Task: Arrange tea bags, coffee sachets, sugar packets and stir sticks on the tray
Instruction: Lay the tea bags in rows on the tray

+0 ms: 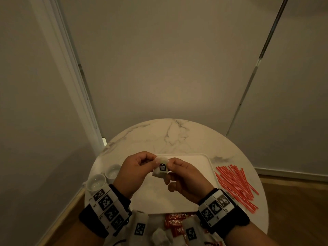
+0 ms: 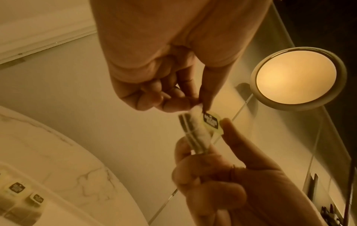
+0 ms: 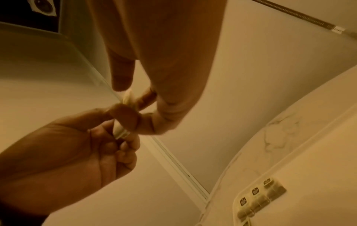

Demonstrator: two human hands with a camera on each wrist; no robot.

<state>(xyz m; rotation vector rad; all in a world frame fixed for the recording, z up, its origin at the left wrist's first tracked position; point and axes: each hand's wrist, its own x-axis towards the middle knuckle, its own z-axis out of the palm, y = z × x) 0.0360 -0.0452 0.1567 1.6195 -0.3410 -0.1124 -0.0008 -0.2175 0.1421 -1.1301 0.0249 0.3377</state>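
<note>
Over the white tray (image 1: pixel 198 158) both hands hold one tea bag (image 1: pixel 158 173) with a dark label tag (image 1: pixel 162 168). My left hand (image 1: pixel 153 161) pinches the bag's upper corner. My right hand (image 1: pixel 169 166) pinches the tag side, its other fingers curled under the bag. In the left wrist view the tea bag (image 2: pixel 195 134) hangs between the two hands. Several tea bags (image 3: pixel 255 197) lie in a row in one corner of the tray (image 3: pixel 289 203); the hands hide them in the head view.
Red-and-white stir sticks (image 1: pixel 236 185) lie loose on the round marble table (image 1: pixel 168 135), right of the tray. Two white cups (image 1: pixel 96 181) stand at the left. Red coffee sachets (image 1: pixel 175 222) and another tea bag (image 1: pixel 159 235) lie at the near edge. Walls stand close behind.
</note>
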